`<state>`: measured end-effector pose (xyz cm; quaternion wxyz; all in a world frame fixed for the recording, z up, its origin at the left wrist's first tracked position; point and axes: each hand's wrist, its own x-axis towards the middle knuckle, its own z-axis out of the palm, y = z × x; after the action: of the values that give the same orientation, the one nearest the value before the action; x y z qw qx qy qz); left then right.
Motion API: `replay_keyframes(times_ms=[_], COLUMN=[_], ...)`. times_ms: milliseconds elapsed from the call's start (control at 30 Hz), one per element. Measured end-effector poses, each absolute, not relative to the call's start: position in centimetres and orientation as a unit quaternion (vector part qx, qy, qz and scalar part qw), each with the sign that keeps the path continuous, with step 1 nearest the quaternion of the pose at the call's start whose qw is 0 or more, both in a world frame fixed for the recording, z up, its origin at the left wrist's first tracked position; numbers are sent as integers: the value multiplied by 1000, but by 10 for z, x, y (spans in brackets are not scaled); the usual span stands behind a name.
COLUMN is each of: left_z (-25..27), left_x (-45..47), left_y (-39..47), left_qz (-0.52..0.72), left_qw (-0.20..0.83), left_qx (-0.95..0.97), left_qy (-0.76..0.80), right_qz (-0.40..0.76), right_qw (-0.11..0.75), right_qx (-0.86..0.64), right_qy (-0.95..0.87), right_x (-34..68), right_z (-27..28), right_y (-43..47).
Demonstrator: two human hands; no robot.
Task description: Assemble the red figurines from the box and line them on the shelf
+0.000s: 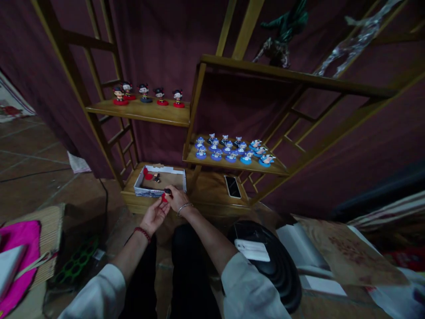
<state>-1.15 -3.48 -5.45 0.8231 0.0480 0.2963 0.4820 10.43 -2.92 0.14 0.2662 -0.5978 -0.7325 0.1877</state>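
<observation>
Between my two hands is a small dark-haired figurine with a red base. My right hand grips it from the right, fingers closed about its upper part. From the lower left, my left hand pinches the red base. Just behind them, a shallow open cardboard box sits on the bottom shelf. Inside it lie another small figurine and a red base piece, both toward the left. Several similar figurines on red or dark bases stand on the upper left shelf.
Several blue and purple figurines crowd the middle shelf. A phone lies on the bottom shelf. Another white phone rests on a round black object at my right. Two sculptures, one green, occupy the top shelf.
</observation>
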Motion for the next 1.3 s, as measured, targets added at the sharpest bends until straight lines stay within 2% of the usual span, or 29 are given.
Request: replay_keyframes(times_ms=[200, 433, 600, 767, 1000, 1167, 1300], left_z=[-43, -48, -53, -60, -72, -76, -80], left_x=[0, 15, 15, 12, 11, 10, 9], left_y=[-16, 24, 45, 56, 80, 106, 119], left_qz=[533, 601, 600, 592, 463, 208, 107], left_qw=[781, 643, 580, 565, 524, 411, 384], left_qx=[93, 196, 291, 353, 476, 679, 733], left_qy=[312, 432, 467, 453, 533, 571, 550], right_qz=[184, 181, 173, 168, 163, 192, 197], right_qw=[292, 297, 270, 233, 158, 139, 96], right_qx=[-605, -631, -662, -673, -701, -701, -704], right_qy=[-718, -693, -678, -682, -676, -673, -675], right_x=[109, 113, 118, 120, 120, 121, 121], right_z=[-3, -7, -13, -33, -58, -78, -93], right_y=[-4, 34, 58, 81, 107, 121, 131])
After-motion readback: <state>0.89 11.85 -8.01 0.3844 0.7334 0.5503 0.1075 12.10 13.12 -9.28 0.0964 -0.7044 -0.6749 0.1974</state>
